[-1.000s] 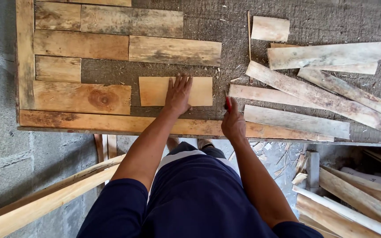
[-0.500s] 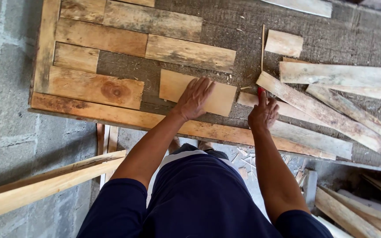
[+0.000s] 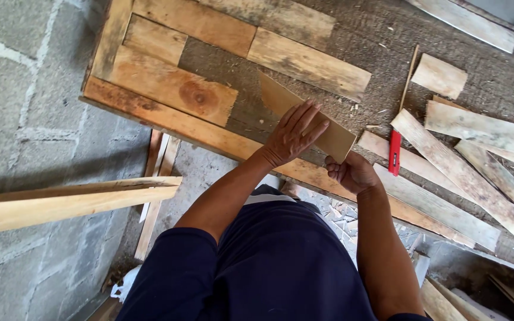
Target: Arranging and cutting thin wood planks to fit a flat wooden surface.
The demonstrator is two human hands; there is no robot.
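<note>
Fingers (image 3: pixel 304 122) spread on a plank (image 3: pixel 334 138) above the gritty, seemingly concrete worktop (image 3: pixel 352 41).

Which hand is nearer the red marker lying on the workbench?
Right. The right hand grips the lower end of the short tan wooden board, just left of the red marker. The left hand lies flat on the board's face, farther left.
</note>
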